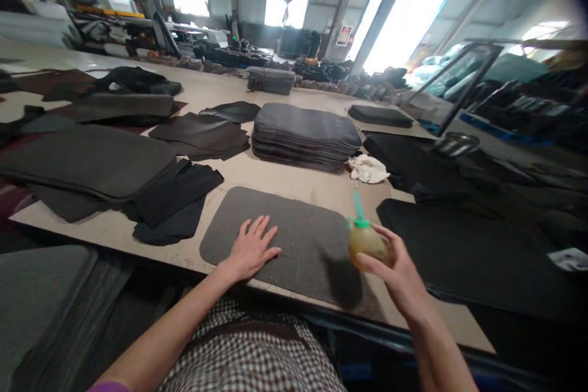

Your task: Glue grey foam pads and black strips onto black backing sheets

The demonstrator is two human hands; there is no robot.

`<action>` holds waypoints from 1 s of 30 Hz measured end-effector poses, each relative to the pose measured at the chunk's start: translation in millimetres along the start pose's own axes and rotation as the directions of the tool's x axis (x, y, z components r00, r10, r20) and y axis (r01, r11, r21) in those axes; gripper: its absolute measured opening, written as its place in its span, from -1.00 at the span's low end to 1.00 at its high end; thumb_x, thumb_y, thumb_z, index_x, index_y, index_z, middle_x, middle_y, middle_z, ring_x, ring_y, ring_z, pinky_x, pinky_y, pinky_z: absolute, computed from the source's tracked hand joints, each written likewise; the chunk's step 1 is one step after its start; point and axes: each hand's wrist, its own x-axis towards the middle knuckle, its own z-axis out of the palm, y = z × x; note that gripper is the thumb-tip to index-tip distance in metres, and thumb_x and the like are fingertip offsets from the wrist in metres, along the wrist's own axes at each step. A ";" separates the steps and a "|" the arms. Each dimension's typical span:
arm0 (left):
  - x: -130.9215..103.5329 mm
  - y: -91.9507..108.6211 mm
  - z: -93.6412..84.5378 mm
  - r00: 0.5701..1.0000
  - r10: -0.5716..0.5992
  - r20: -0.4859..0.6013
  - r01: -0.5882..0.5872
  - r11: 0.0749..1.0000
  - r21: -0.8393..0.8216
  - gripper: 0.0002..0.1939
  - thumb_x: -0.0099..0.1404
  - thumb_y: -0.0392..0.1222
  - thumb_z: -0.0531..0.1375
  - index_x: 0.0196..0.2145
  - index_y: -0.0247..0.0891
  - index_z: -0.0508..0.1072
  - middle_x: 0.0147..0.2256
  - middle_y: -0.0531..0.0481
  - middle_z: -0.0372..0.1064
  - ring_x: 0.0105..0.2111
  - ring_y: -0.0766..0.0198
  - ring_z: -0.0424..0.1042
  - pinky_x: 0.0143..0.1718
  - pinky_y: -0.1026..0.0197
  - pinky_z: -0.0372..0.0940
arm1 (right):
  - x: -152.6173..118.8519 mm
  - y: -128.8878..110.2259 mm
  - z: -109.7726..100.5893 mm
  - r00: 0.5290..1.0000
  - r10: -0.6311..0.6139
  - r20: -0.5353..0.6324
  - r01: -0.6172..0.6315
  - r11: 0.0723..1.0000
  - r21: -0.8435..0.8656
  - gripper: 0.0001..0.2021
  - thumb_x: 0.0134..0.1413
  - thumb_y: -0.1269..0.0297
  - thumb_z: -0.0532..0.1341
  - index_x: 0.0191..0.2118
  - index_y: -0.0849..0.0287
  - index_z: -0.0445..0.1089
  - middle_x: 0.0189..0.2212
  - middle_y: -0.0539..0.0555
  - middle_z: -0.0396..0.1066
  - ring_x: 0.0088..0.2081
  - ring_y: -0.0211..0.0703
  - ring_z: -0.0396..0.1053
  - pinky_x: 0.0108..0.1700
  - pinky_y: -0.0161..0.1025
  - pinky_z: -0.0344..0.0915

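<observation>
My left hand [254, 249] lies flat with fingers spread on a dark grey, round-cornered panel [303, 239] at the table's front edge. In my right hand [399, 269] is a squeeze bottle [367, 246] with a green cap and a green nozzle that points up. Yellowish liquid shows through its round body. The bottle is held above the right end of the panel, and its shadow falls there. My fingers wrap round its right side; some are hidden behind it.
Behind the panel stands a stack of dark panels [305, 135], with a white crumpled cloth [368, 168] beside it. Dark sheets [87, 162] and black pieces [177, 202] lie on the left. Black material [482, 257] covers the right side. A metal bowl [456, 144] sits farther back.
</observation>
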 end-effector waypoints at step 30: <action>-3.4 -16.5 11.8 0.982 -0.143 0.122 0.168 0.959 -0.228 -0.26 0.54 0.16 0.03 0.48 -0.31 0.04 0.42 -0.30 0.12 0.39 -0.02 0.19 0.37 -0.04 0.16 | 47.6 -110.3 216.4 0.730 -0.278 0.624 0.050 0.933 0.357 -0.24 -0.11 -0.10 0.54 0.15 0.08 0.29 -0.04 0.09 0.48 0.00 0.06 0.46 0.09 -0.03 0.41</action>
